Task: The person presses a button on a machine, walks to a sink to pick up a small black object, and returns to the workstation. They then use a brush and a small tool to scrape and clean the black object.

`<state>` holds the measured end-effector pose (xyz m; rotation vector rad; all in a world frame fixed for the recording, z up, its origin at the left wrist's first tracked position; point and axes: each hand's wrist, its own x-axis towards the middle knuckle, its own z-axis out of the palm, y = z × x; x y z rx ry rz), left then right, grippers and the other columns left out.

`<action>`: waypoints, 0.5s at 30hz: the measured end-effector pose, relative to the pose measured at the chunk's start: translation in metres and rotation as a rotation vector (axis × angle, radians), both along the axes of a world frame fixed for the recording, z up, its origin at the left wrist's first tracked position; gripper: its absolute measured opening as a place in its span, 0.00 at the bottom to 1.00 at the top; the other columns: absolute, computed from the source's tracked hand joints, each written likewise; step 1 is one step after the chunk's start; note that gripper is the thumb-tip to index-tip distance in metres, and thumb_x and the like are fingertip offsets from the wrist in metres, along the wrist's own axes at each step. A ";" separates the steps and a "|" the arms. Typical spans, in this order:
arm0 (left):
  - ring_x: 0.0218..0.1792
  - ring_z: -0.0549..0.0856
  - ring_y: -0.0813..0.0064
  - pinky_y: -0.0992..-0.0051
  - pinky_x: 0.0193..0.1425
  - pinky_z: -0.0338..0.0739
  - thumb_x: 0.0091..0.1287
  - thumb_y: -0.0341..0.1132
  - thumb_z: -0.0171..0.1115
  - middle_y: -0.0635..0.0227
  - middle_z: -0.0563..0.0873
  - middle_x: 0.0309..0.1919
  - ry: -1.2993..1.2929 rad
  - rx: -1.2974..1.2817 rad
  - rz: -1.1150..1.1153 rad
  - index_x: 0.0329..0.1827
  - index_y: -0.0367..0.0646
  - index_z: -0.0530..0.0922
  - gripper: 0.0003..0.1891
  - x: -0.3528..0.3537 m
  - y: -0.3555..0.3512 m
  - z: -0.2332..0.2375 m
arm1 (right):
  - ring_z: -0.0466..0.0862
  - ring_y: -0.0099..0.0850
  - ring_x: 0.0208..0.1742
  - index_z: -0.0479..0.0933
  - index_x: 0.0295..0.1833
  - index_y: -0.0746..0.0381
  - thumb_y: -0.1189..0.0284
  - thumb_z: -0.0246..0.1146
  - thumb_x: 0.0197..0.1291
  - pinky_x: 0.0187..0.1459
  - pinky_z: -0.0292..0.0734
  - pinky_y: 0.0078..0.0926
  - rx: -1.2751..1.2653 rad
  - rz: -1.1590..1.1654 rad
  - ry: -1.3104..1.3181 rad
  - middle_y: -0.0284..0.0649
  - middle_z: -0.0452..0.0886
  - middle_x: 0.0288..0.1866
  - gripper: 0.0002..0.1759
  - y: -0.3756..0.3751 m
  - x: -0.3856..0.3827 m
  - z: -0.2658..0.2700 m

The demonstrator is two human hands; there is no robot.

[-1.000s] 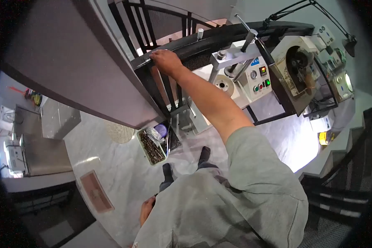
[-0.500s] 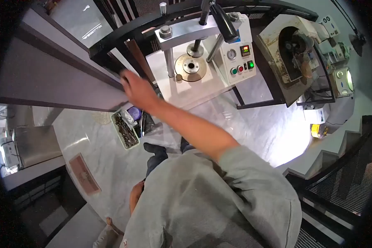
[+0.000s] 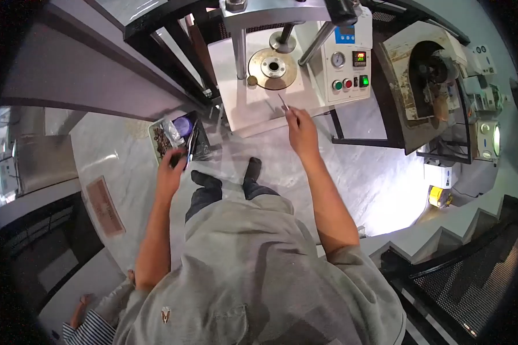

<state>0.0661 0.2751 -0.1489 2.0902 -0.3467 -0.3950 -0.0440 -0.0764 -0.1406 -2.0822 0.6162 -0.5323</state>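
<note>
My right hand (image 3: 303, 133) is closed on a thin, pointed metal tool (image 3: 283, 103), its tip directed at the press base. In front of it stands a bench press (image 3: 250, 109) with a round metal plate (image 3: 260, 73) that has a hole in its middle ring. On the base by the plate's left edge lies a small brass-coloured disc (image 3: 252, 81). My left hand (image 3: 168, 169) is curled beside the bin (image 3: 155, 150), fingers around a small dark thing I cannot make out.
A control panel (image 3: 351, 69) with lit digits and buttons is on the press's right side. Farther right is a stained machine (image 3: 400, 75) with a dark round opening. Stair railing (image 3: 443, 253) runs at lower right. Another person's striped clothing (image 3: 95, 328) shows at lower left.
My right arm has swung from the upper left to the right, and its hand now holds a thin metal tool. My left hand has risen from my side to the bin.
</note>
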 end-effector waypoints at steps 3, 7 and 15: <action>0.54 0.82 0.74 0.73 0.58 0.75 0.66 0.32 0.65 0.65 0.82 0.54 -0.157 -0.069 -0.062 0.57 0.43 0.77 0.17 0.033 -0.089 0.025 | 0.80 0.52 0.45 0.77 0.56 0.65 0.74 0.55 0.67 0.47 0.75 0.42 -0.073 0.066 0.043 0.53 0.80 0.43 0.15 -0.008 0.033 0.015; 0.55 0.81 0.64 0.68 0.61 0.74 0.63 0.33 0.67 0.59 0.81 0.55 -0.155 -0.112 -0.001 0.57 0.43 0.76 0.19 0.066 -0.160 0.012 | 0.82 0.54 0.44 0.78 0.53 0.64 0.76 0.57 0.64 0.45 0.78 0.45 -0.170 0.028 0.036 0.55 0.81 0.42 0.13 -0.005 0.070 0.011; 0.51 0.79 0.55 0.60 0.54 0.74 0.61 0.34 0.68 0.56 0.81 0.46 -0.638 0.009 -0.137 0.53 0.43 0.79 0.17 0.065 -0.207 0.005 | 0.83 0.55 0.38 0.77 0.50 0.62 0.74 0.60 0.59 0.39 0.79 0.48 -0.158 0.060 0.131 0.53 0.80 0.39 0.13 0.032 0.058 0.003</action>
